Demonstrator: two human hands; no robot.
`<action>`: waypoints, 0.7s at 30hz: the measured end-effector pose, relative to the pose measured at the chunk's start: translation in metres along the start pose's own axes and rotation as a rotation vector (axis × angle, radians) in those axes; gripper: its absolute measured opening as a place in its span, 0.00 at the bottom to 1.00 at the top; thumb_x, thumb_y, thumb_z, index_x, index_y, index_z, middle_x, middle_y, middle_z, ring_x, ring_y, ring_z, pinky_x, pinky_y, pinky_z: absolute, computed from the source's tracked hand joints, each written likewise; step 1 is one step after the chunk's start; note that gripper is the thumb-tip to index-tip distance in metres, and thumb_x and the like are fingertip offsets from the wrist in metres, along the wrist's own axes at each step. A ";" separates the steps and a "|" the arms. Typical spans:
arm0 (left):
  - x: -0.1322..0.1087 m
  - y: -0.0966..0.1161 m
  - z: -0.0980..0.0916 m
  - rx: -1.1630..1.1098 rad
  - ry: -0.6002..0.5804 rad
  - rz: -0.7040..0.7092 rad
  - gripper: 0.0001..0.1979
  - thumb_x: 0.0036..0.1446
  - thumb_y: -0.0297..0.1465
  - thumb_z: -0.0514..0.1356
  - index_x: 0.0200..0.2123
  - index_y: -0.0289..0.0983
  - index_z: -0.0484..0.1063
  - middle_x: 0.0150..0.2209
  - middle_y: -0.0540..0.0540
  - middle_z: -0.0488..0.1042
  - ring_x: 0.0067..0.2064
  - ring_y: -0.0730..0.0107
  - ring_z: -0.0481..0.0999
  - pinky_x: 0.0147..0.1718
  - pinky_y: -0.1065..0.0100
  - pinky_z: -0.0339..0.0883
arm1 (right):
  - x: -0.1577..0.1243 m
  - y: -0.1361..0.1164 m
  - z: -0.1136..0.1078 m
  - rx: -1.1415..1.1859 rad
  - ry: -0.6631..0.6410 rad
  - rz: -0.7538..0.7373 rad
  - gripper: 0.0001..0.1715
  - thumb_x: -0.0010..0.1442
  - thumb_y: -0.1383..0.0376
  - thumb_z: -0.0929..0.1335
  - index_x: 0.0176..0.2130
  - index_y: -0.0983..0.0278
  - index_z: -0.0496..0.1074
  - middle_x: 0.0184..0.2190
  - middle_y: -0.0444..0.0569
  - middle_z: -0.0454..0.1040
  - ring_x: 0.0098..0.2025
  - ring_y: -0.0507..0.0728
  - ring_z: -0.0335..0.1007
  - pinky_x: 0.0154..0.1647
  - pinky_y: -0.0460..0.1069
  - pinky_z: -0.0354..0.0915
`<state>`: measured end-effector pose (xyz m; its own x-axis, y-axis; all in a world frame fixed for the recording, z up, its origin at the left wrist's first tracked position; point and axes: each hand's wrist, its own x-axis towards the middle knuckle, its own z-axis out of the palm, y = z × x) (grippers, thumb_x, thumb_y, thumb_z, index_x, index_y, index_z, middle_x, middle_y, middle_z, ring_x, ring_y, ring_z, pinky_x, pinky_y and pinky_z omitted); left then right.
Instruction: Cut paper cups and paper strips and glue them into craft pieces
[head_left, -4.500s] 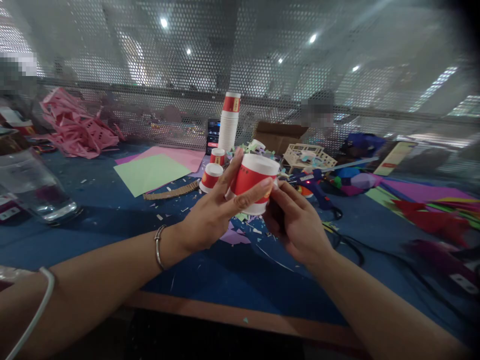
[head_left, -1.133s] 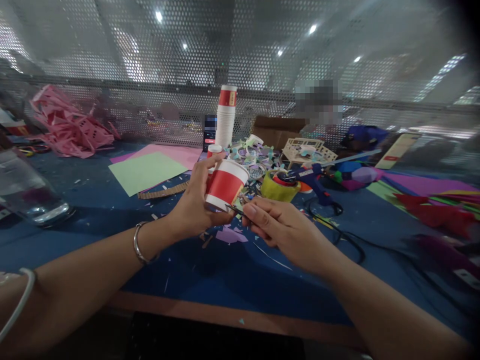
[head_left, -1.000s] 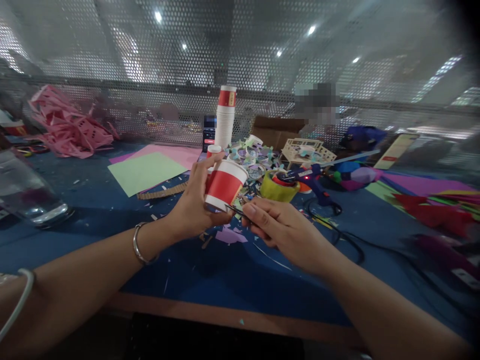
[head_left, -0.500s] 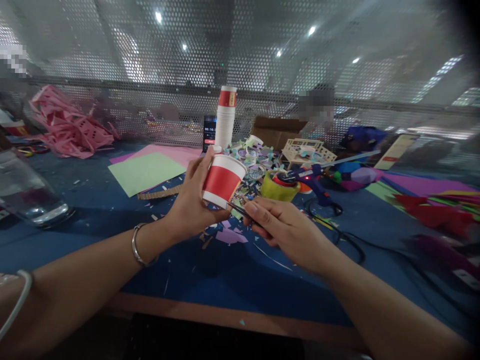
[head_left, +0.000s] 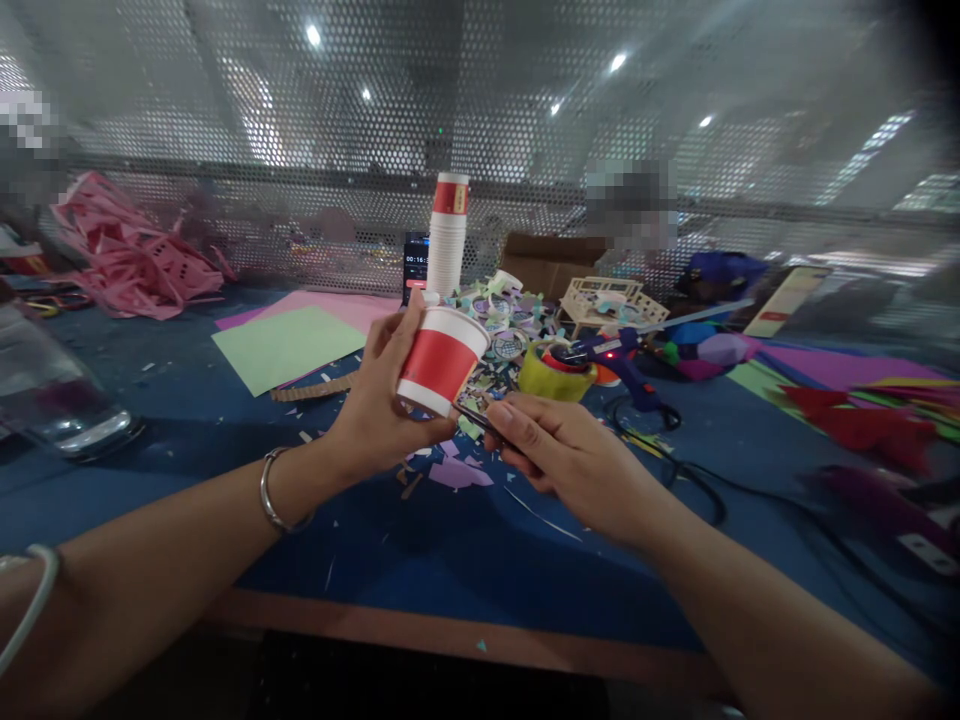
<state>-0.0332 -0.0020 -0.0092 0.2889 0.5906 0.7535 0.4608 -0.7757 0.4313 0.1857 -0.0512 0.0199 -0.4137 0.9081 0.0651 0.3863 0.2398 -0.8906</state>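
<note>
A red and white paper cup [head_left: 441, 362] is tilted in my left hand [head_left: 379, 400], whose fingers and thumb wrap round its left side and base. My right hand [head_left: 551, 450] is closed round a thin dark tool [head_left: 480, 418]. The tip of that tool meets the cup's lower right edge; what kind of tool it is cannot be made out, as my fingers cover most of it. Behind the cup stands a tall stack of paper cups [head_left: 448, 240], beside a phone [head_left: 415, 268] showing a timer.
Paper scraps [head_left: 459, 472] litter the blue table [head_left: 420, 560]. A glue gun [head_left: 615, 352] rests by a yellow tape roll [head_left: 551, 378], its cable running right. A glass [head_left: 71, 400] and pink paper strips [head_left: 139, 255] are at left, green paper [head_left: 292, 345] behind my left hand.
The cup and my left hand have shifted very slightly left in the view, along with the surroundings. Both hands keep their hold, and the tool's tip stays at the cup's lower edge.
</note>
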 end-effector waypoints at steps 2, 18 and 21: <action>0.000 0.001 0.000 -0.001 -0.004 0.003 0.56 0.40 0.35 0.72 0.70 0.45 0.48 0.59 0.39 0.57 0.62 0.44 0.59 0.61 0.42 0.60 | 0.000 0.000 0.000 -0.006 0.001 -0.006 0.31 0.67 0.41 0.61 0.31 0.63 0.70 0.20 0.39 0.57 0.21 0.47 0.50 0.20 0.44 0.48; -0.009 0.010 0.011 -0.007 -0.045 -0.016 0.57 0.38 0.28 0.70 0.71 0.47 0.48 0.61 0.38 0.56 0.63 0.41 0.59 0.61 0.39 0.60 | 0.002 0.002 0.004 -0.009 -0.034 -0.008 0.30 0.67 0.42 0.61 0.29 0.62 0.67 0.20 0.39 0.58 0.20 0.48 0.50 0.20 0.45 0.47; -0.011 0.011 0.015 -0.038 -0.102 -0.028 0.57 0.39 0.29 0.69 0.71 0.45 0.47 0.61 0.36 0.57 0.64 0.38 0.58 0.62 0.35 0.58 | 0.003 0.002 0.008 0.031 -0.053 -0.015 0.29 0.68 0.42 0.61 0.29 0.62 0.65 0.21 0.39 0.58 0.20 0.48 0.49 0.20 0.45 0.47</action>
<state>-0.0184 -0.0136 -0.0206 0.3612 0.6301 0.6874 0.4385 -0.7653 0.4711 0.1787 -0.0511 0.0143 -0.4631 0.8846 0.0556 0.3544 0.2423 -0.9032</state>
